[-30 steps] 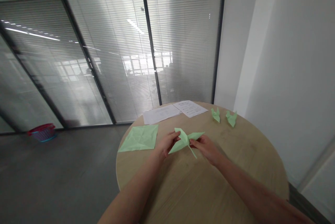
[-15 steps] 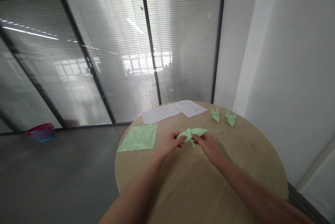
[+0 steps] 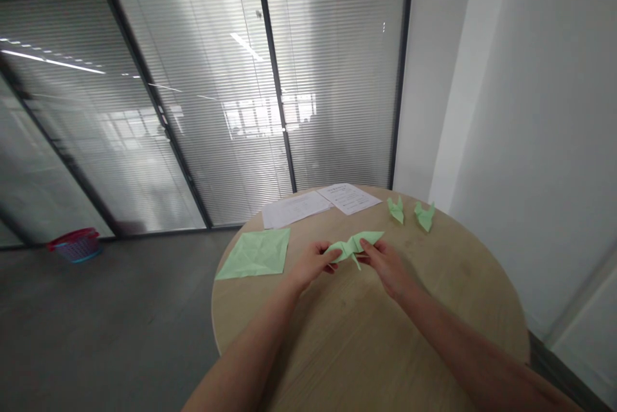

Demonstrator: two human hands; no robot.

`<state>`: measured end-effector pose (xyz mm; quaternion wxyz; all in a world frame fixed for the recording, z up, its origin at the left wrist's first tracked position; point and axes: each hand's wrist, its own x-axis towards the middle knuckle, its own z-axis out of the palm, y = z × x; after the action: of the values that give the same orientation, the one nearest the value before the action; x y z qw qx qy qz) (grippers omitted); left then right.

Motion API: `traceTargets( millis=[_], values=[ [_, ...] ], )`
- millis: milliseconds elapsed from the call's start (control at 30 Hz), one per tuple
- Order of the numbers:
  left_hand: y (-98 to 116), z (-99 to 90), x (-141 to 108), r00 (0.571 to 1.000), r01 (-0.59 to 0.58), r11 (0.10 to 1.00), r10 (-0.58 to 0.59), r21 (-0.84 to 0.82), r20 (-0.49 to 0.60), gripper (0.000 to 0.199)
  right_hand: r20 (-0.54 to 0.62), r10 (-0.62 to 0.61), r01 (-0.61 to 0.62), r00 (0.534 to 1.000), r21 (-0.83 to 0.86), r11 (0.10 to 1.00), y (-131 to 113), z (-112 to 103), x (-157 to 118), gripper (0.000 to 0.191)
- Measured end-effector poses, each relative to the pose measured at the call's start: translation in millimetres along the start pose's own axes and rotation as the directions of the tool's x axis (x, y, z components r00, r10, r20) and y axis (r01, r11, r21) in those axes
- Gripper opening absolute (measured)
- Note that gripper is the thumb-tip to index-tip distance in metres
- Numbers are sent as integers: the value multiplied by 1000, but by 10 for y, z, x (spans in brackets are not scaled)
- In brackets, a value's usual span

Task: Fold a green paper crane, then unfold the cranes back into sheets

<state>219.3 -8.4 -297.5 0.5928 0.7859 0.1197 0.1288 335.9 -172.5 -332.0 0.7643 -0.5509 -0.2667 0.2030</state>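
A light green origami crane (image 3: 351,246) is held above the round table between my two hands, its wings spread sideways and a thin point hanging down toward me. My left hand (image 3: 315,263) is closed on the left wing, thumb on top. On the other side, my right hand (image 3: 384,262) pinches the right wing close to the body, thumb on top and fingers underneath. Two folded green paper cranes, a left one (image 3: 396,210) and a right one (image 3: 425,216), rest at the table's far right.
A creased green paper sheet (image 3: 256,252) lies at the left of the wooden table (image 3: 463,296). White papers (image 3: 299,208) and a printed sheet (image 3: 349,198) lie along the far edge. A red and blue basket (image 3: 76,245) stands on the floor, before glass panels with blinds.
My right thumb has shifted up onto the right wing, near the body. That wing now looks flatter and more spread. My left hand keeps its grip.
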Motion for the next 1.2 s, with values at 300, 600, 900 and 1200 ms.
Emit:
traceTargets(
  millis=[300, 600, 900, 1200],
  values=[
    [132, -8, -105, 779, -428, 770, 580, 474, -239, 24, -59, 131, -124, 990, 110, 986, 23, -48, 18, 33],
    [248, 284, -258, 631, -561, 301, 759, 772, 163, 20, -49, 61, -59, 997, 41, 997, -23, 5, -20, 32],
    [282, 227, -264, 646, -420, 408, 762, 811, -48, 12, 100, 67, -80, 993, 130, 988, -87, 94, -89, 43],
    [130, -105, -119, 742, -449, 644, 655, 620, -144, 23, 8, 109, -109, 994, 180, 978, -122, -47, -12, 41]
  ],
)
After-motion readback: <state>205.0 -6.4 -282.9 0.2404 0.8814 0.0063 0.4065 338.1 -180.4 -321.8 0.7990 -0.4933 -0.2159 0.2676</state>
